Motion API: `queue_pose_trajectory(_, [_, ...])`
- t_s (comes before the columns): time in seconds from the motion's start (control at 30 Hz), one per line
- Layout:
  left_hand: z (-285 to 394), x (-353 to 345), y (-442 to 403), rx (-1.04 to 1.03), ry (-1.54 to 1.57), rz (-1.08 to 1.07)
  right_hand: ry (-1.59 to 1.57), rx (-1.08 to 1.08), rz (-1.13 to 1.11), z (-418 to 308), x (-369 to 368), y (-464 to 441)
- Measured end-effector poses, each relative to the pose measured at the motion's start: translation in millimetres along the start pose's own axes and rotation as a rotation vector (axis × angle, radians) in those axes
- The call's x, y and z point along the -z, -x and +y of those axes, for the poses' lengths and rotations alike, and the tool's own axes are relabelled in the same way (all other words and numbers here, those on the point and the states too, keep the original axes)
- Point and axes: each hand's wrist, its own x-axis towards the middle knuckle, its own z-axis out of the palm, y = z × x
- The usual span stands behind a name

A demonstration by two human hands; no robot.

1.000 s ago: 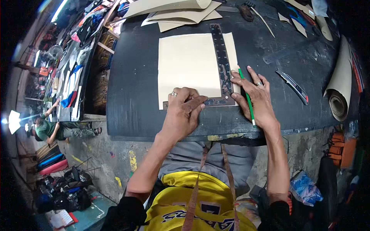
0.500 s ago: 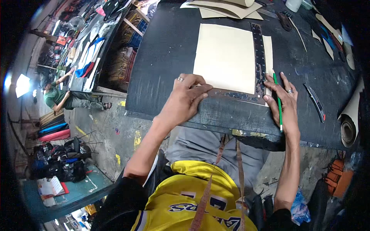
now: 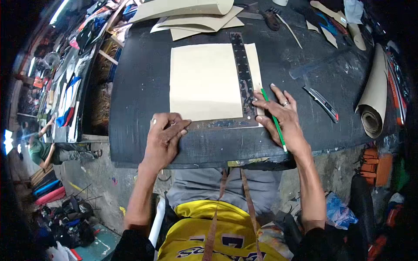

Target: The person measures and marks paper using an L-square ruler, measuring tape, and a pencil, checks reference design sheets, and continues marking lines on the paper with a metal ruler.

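Near the middle of the frame, my pale sheet (image 3: 204, 80) lies flat on the dark desk (image 3: 139, 104), with the metal square (image 3: 241, 65) laid over its right side and bottom edge. My left hand (image 3: 163, 135) is mostly curled, thumb and forefinger together at the free end of the square's short arm; I cannot tell whether they pinch it or only press. My right hand (image 3: 283, 119) is half open, the green pencil (image 3: 273, 119) held slantwise across it, fingertips resting by the square's corner. Uneven pressure between my two hands could pivot the square, throwing its long arm off line, since nothing weighs down its far end. Dragging the square could also carry the loose sheet along. With the pencil's point so near the sheet's right edge, a careless finger might leave a stray mark. Rightward, an elbow or wrist sweeping wide could knock the utility knife (image 3: 321, 103).
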Motion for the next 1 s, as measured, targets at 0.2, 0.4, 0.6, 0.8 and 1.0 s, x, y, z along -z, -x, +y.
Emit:
queue_pose_trajectory(0.2, [0.7,-0.2,-2.1,0.022,-0.008,-0.014,-0.001,0.001,-0.002,0.7,2.0,-1.8])
queue_pose_trajectory(0.4, [4.4,-0.8,-0.2,0.071,0.002,-0.015,-0.039,-0.02,-0.024,-0.7,2.1,-2.3])
queue_pose_trajectory(0.6, [4.8,-1.3,-2.6,0.037,0.002,0.01,-0.038,-0.003,-0.004,-0.3,2.5,-2.5])
queue_pose_trajectory(0.8, [7.1,0.4,-1.4,0.069,-0.03,-0.023,-0.039,-0.002,0.012,-1.7,0.8,-1.4])
queue_pose_trajectory(1.0, [4.3,-2.4,-1.0,0.051,-0.045,-0.004,-0.02,-0.009,0.007,1.4,-2.4,-0.2])
